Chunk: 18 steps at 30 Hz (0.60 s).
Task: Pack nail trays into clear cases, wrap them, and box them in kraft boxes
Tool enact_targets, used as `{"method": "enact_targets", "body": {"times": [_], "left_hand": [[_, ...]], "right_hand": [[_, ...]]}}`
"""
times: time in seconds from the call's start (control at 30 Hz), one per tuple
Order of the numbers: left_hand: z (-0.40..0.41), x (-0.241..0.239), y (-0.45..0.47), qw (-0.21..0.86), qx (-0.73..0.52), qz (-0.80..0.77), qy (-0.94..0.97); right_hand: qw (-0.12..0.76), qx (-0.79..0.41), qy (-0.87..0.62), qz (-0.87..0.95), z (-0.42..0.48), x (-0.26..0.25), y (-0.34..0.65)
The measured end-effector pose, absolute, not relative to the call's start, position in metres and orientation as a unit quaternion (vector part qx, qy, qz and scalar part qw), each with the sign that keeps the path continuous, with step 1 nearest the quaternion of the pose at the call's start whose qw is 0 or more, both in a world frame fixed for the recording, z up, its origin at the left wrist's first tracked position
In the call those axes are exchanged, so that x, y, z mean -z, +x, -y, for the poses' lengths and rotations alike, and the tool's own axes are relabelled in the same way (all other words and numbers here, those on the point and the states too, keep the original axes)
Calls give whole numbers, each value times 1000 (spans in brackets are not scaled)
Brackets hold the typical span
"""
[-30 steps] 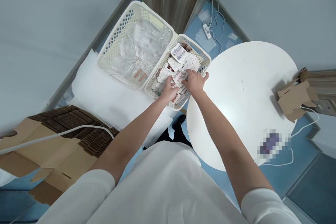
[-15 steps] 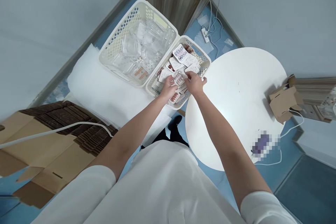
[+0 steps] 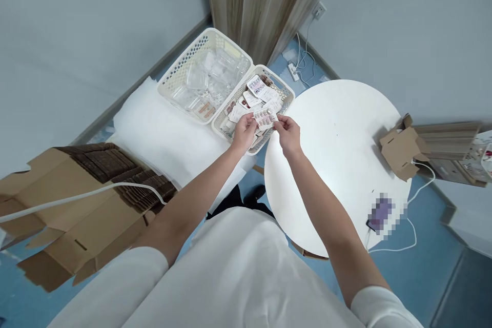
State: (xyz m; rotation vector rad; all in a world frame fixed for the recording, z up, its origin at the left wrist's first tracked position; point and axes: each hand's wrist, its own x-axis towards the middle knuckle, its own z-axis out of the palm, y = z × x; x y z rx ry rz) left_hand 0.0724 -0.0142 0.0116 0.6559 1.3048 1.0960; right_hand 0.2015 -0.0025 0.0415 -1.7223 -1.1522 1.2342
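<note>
Between my two hands is a white card of press-on nails [image 3: 265,118], its rows of shiny pinkish-silver nails facing up. My left hand [image 3: 245,133] pinches the card's left edge, and my right hand [image 3: 289,136] pinches its right edge. The card is held over the front part of a small white basket [image 3: 291,95]. Several more nail cards [image 3: 257,85] lie in a loose pile in that basket, some showing nails and some showing printed white sides. My hands and the held card hide part of the pile.
A larger white basket [image 3: 166,74] with clear plastic cases [image 3: 198,77] adjoins on the left, beside white foam sheets [image 3: 142,123]. Flattened cardboard boxes [image 3: 77,189] stand at lower left. The round white table [image 3: 326,164] bears a cardboard box [image 3: 403,149] and a blurred phone [image 3: 380,213].
Both hands have lifted the nail card from the pile and now hold it by opposite edges. The right hand turned to grip its side. The camera view has shifted somewhat.
</note>
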Motion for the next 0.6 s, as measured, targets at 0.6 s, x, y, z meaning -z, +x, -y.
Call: {"method": "enact_targets", "body": {"times": [0.6], "left_hand": [[208, -80, 221, 678, -323, -490, 442]], "right_hand": [[492, -607, -589, 208, 259, -91, 387]]}}
